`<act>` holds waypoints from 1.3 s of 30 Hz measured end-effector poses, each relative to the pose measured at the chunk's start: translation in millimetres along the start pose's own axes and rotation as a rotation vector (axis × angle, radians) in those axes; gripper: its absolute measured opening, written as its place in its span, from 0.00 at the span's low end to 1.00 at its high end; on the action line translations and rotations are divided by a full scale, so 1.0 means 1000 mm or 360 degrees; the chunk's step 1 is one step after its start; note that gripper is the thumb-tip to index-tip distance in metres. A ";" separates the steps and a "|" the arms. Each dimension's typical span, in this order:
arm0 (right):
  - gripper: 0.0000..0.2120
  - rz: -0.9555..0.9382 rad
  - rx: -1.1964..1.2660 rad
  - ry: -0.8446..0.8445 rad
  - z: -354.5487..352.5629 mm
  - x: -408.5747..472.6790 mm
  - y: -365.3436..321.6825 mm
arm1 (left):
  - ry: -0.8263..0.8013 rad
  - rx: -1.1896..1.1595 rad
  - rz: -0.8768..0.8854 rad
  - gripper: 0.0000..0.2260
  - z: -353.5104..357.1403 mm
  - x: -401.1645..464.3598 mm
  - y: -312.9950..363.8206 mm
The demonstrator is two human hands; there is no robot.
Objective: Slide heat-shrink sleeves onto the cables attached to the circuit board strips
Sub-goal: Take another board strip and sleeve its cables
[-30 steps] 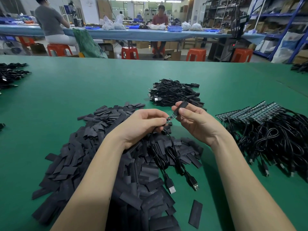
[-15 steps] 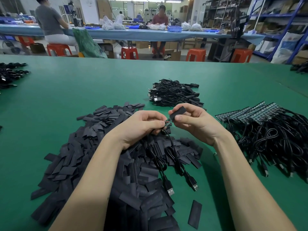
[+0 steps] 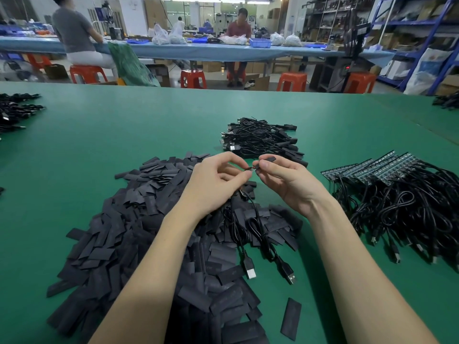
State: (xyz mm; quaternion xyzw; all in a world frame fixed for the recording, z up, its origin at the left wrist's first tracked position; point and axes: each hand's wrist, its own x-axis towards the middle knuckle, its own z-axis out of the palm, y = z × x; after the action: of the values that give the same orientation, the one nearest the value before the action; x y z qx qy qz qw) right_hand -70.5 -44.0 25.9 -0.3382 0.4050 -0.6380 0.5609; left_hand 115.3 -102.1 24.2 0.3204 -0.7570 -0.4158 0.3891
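Left hand [image 3: 218, 184] pinches the strip; right hand [image 3: 285, 180] fingers grasp a sleeve [image 3: 269, 159] (seemingly unmarked).

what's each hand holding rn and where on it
Left hand pinches the circuit strip near its tip; right hand pinches a black sleeve at its near end.

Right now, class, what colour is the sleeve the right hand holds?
Black sleeve, head view.

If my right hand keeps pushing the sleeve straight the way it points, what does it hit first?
Probably the circuit board strip's tip, pinched by the left hand, just ahead of the heat-shrink sleeve in the right hand. Depth is hard to judge.
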 end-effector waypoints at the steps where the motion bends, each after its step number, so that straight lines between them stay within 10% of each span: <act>1: 0.06 0.0004 0.0014 0.0023 0.000 0.001 0.000 | 0.0030 0.0044 0.0048 0.03 0.001 0.000 -0.001; 16: 0.04 0.0023 -0.0049 -0.0054 -0.002 -0.002 0.003 | 0.0076 0.0304 0.0415 0.02 0.007 -0.002 -0.005; 39: 0.13 -0.0051 -0.0201 -0.0049 0.007 -0.002 0.006 | -0.0002 -0.0251 0.0173 0.07 0.004 0.000 -0.002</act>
State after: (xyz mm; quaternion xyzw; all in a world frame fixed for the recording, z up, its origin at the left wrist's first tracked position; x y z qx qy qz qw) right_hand -61.1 -43.1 23.7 -0.3890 0.4302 -0.6149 0.5343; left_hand 112.4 -101.9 21.1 0.2469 -0.7386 -0.4525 0.4345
